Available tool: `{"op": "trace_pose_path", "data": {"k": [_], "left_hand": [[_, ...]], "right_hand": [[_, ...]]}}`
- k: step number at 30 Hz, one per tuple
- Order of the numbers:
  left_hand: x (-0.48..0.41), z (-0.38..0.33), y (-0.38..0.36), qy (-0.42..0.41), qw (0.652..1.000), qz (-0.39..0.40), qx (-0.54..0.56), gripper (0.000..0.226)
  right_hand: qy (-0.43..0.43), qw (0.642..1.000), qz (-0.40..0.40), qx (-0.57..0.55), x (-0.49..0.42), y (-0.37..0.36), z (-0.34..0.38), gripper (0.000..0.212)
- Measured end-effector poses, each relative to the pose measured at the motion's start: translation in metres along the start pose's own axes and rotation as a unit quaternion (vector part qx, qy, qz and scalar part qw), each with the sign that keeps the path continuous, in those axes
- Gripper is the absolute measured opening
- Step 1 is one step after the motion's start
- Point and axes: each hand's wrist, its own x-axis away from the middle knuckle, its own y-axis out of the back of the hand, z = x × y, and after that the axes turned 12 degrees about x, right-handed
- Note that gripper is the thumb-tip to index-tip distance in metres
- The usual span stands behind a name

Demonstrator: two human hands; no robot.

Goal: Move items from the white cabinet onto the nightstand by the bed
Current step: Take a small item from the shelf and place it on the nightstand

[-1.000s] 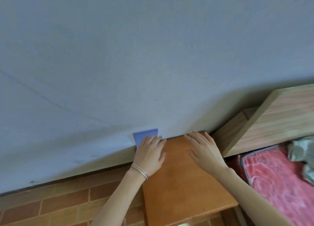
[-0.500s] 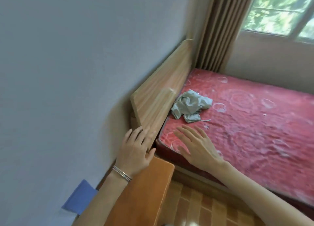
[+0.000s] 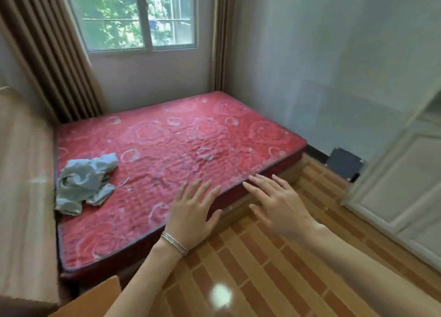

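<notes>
both hands out, palms down, over near edge of red mattress (image 3: 167,137). left hand (image 3: 191,211): fingers straight, spread, released; bracelet (image 3: 174,243) on wrist. right hand (image 3: 279,207): fingers splayed, loose, grasping nothing. nightstand (image 3: 95,300) corner at bottom left, beside headboard (image 3: 23,173). white cabinet (image 3: 393,185) at right edge, well apart from nightstand. crumpled grey-blue cloth (image 3: 83,180) on mattress near headboard.

Place: home bedroom.
Bed (image 3: 179,149): red patterned top, wooden headboard (image 3: 23,185) at its left.
Window (image 3: 140,16): curtained, beyond the bed.
</notes>
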Motion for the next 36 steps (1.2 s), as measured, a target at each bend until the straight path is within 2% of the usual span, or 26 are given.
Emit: {"op": "trace_pose_path", "data": {"k": [9, 16, 27, 36], "left_hand": [[-0.092, -0.171, -0.063, -0.218, 0.973, 0.044, 0.066, 0.052], [-0.125, -0.334, -0.116, -0.336, 0.932, 0.074, 0.113, 0.052], [-0.132, -0.607, -0.182, -0.433, 0.884, 0.074, 0.158, 0.054], [-0.142, -0.763, -0.22, -0.495, 0.843, 0.078, 0.193, 0.053]], "right_hand": [[-0.242, 0.967, 0.032, 0.073, 0.17, 0.042, -0.124, 0.047], [-0.354, 0.925, 0.046, 0.128, 0.304, 0.08, -0.202, 0.049], [-0.441, 0.871, 0.029, 0.215, 0.516, 0.155, -0.321, 0.047], [-0.502, 0.828, 0.018, 0.251, 0.63, 0.189, -0.385, 0.046]]}}
